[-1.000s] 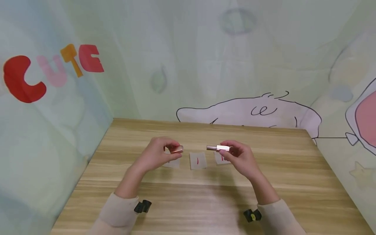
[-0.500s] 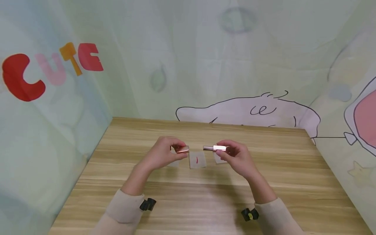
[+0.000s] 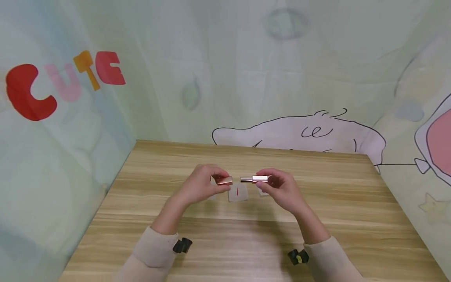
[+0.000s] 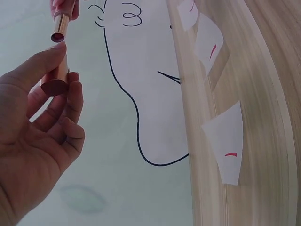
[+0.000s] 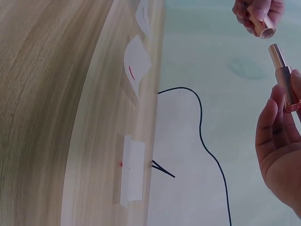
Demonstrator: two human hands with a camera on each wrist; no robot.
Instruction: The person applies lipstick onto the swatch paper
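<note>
Hands: left hand (image 3: 202,185) pinches cap (image 3: 224,181) | right hand (image 3: 282,188) lipstick (image 3: 253,179) | wooden table (image 3: 317,219)

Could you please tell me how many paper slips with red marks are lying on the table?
3, in a row on the table: the left slip below the left hand, the middle slip under the gap between both hands, the right slip largely hidden behind the right hand in the head view.
</note>
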